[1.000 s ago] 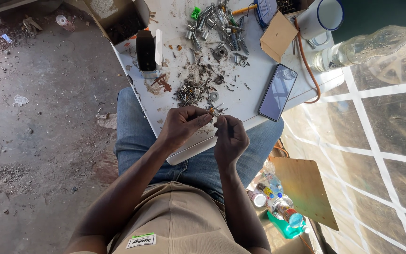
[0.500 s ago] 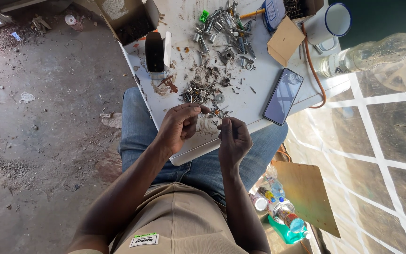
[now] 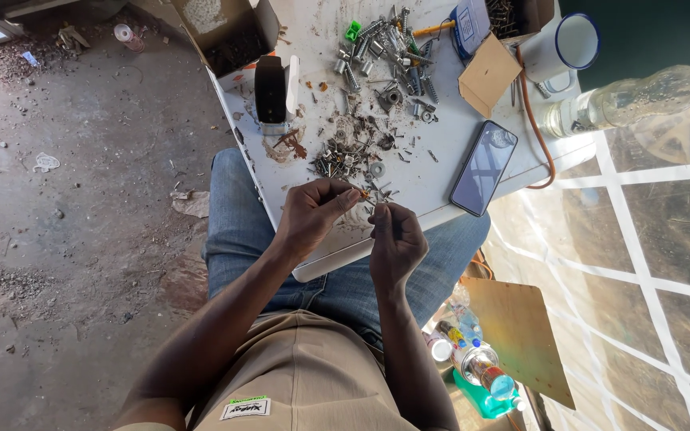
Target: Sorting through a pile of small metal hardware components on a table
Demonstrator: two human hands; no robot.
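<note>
your left hand is pinched shut, thumb and forefinger closed on a tiny orange-tipped piece held just above the near edge of the white board on your lap, and your right hand has its fingertips drawn together right beside it, though you cannot tell from here whether they grip that same piece or something smaller still. the risk is plain: the piece sits at the very lip of the board, so a slip would likely send it down onto your jeans or the gritty concrete floor, where it would be hard to find among the debris. the loose pile of small screws lies just beyond your knuckles, so a careless forward nudge could scatter it, and the bigger heap of bolts and springs is further up. the board rests only on your knees, so shifting a leg could tilt it; the phone near the right edge and the white mug at the far corner would probably slide first.
</note>
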